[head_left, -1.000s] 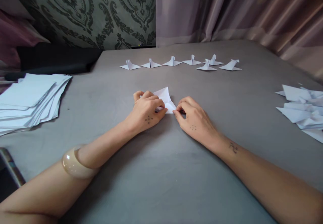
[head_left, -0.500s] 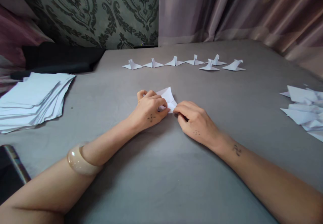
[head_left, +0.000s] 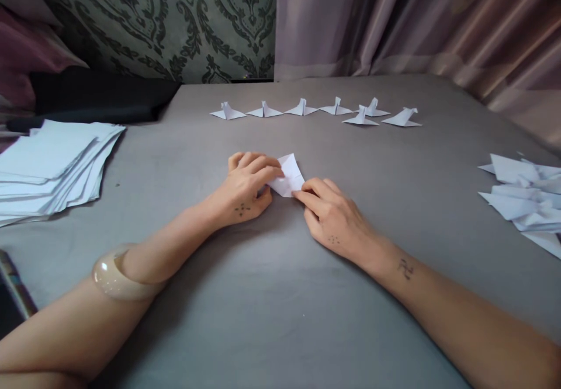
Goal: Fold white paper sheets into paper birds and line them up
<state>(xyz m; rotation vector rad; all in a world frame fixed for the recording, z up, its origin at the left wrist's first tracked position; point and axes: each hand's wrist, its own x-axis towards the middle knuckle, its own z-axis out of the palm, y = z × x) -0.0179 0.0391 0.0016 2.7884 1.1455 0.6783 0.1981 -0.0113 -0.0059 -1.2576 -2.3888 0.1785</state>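
Worktop (head_left: 280,307), plain grey and a little creased, reaches back to a wall covered in dark damask wallpaper (head_left: 219,21). Mauve curtains (head_left: 324,21) hang along the back and right, a pinker curtain (head_left: 39,56) at far left. Near the middle lies a folded white paper (head_left: 293,173), between the two hands. The left hand (head_left: 248,181) rests over its left part, fingers bent, thumb apart from the forefinger; the right hand (head_left: 331,211) has its forefinger on the lower right corner, though I cannot tell whether the thumb pinches there. Seven white origami birds (head_left: 226,111) stand beyond in a loose line. At left, a stack of white sheets (head_left: 48,155) sits by black cloth (head_left: 96,98); at right, a pile of folded papers (head_left: 530,193).
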